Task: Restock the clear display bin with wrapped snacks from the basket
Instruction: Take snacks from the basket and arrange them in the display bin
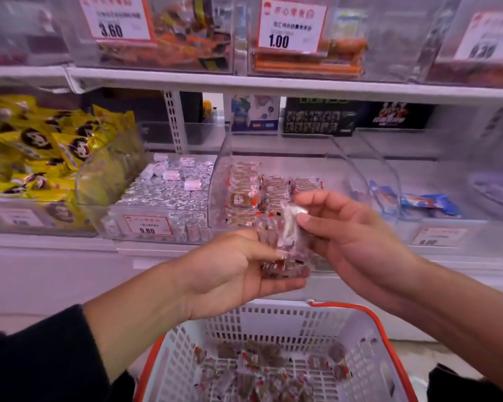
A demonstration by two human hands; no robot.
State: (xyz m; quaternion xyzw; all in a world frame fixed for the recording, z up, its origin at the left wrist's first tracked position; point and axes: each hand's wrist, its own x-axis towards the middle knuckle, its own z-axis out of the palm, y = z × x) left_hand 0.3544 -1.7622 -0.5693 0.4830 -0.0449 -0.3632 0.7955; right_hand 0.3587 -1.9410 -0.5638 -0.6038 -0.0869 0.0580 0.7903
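My left hand [230, 274] holds a stack of wrapped snacks [276, 256], clear wrappers with brown pieces and red marks, in front of the shelf. My right hand [340, 227] pinches the top snack [292, 216] of that stack between thumb and fingers. Just behind my hands stands the clear display bin [224, 158], with rows of the same snacks [262, 192] stacked at its left and middle. Below, the white basket [273, 323] with a red handle holds several more of these wrapped snacks [267, 372] on its bottom.
Left of the target bin, a clear bin [163, 192] holds silver-wrapped sweets behind a 9.80 tag. Yellow packets [35, 149] fill the far-left bin. A bin [430, 204] with blue packets stands to the right. An upper shelf [273, 85] carries more bins with price tags.
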